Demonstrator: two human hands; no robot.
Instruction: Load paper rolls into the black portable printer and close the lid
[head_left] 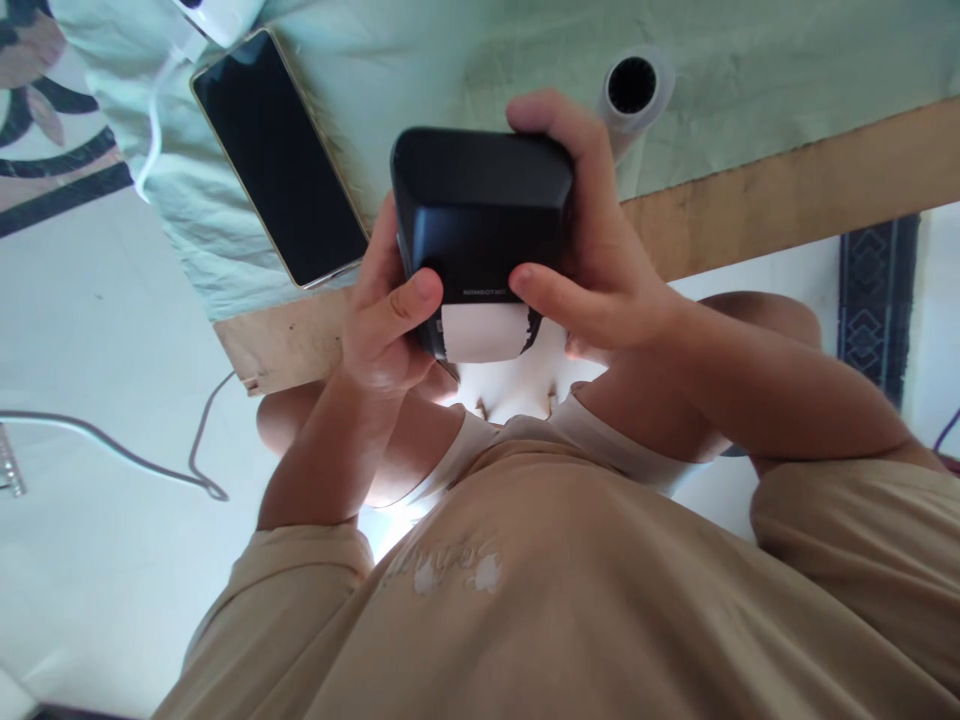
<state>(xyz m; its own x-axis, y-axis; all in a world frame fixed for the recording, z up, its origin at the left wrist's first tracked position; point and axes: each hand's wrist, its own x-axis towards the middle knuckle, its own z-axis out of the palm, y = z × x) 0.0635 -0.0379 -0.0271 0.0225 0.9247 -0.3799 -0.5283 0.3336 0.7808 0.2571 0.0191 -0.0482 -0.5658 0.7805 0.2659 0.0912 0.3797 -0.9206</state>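
Both hands hold a black portable receipt printer (484, 230) above the table's near edge. A short strip of white paper (486, 332) sticks out of its near end, with dark, ragged patches along the sides. My left hand (386, 320) grips the left side, thumb on the front corner and fingers mostly hidden beneath. On the right side, my right hand (592, 230) is wrapped around the printer, its thumb near the small pale lettering and its index finger over the far right corner. Just beyond that hand stands a white roll (637, 95) with a dark round core.
A smartphone (281, 160) with a dark screen lies left on the green tablecloth (420, 70). A white device with a cable (154, 120) sits at the top left. Bare wood (787, 190) forms the table edge. Another cable (112, 440) runs across the floor at left.
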